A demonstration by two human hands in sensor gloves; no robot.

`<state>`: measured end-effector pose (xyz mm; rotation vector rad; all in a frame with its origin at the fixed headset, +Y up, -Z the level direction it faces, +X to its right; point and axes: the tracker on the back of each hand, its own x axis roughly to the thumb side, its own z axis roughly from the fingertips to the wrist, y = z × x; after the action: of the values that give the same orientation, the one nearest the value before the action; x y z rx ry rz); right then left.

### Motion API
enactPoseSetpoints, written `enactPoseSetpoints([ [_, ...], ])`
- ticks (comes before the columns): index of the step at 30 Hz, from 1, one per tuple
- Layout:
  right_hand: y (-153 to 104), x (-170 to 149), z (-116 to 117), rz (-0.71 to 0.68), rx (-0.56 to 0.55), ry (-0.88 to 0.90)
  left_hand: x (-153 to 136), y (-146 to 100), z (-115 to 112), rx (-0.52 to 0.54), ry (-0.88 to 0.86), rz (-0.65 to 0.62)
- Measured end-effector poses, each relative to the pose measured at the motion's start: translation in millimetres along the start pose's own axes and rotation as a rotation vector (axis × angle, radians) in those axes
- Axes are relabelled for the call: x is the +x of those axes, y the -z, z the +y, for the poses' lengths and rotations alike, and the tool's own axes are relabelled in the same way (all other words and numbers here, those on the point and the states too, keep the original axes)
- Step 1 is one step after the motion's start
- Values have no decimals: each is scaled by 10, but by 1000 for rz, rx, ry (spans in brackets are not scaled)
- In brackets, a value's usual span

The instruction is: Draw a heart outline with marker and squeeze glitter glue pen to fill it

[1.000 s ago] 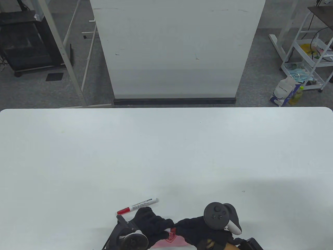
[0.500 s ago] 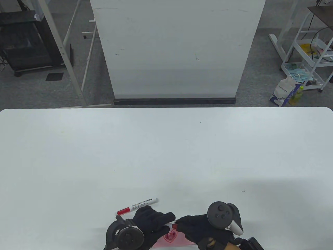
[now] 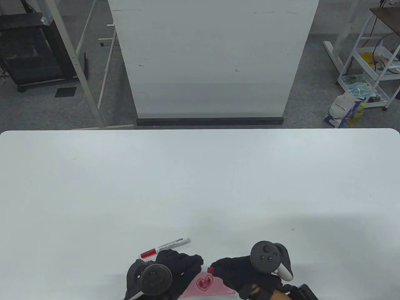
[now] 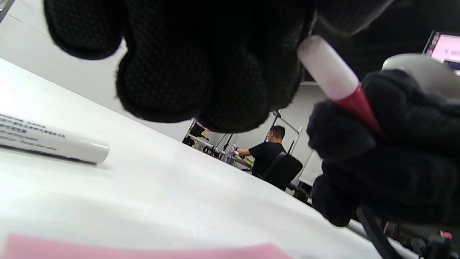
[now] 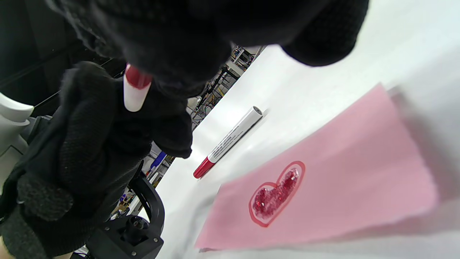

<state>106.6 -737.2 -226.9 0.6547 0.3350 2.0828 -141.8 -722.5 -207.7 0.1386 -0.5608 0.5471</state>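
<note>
Heart filled, pen aloft

We grip the slim, light glitter glue pen [image 5: 133, 90] in our right hand [image 3: 243, 275] above the pink paper [image 5: 359, 172]; left hand [image 3: 178, 268] seemingly relaxed; squeeze mid-barrel.

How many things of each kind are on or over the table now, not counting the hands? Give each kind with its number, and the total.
Markers: 1, the capped marker lying on the table
Glitter glue pens: 1, the glitter glue pen held between the hands
Paper sheets: 1, the pink paper with the heart
Total: 3
</note>
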Motion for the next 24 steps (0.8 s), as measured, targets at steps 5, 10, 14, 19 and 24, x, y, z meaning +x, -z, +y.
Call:
enactPoseSetpoints([
  [5, -1, -13, -5, 7, -1, -6, 27, 2, -8, 0, -5, -22],
  [10, 6, -11, 6, 4, 7, -5, 27, -12, -19, 0, 33, -47],
  [14, 1, -5, 9, -2, 3, -20, -1, 4, -52, -46, -9, -19],
  [19, 4, -8, 23, -2, 5, -36, 36, 1, -49, -42, 23, -31],
  [24, 3, -19, 30, 11, 13, -20, 102, -19, -24, 22, 91, -81],
])
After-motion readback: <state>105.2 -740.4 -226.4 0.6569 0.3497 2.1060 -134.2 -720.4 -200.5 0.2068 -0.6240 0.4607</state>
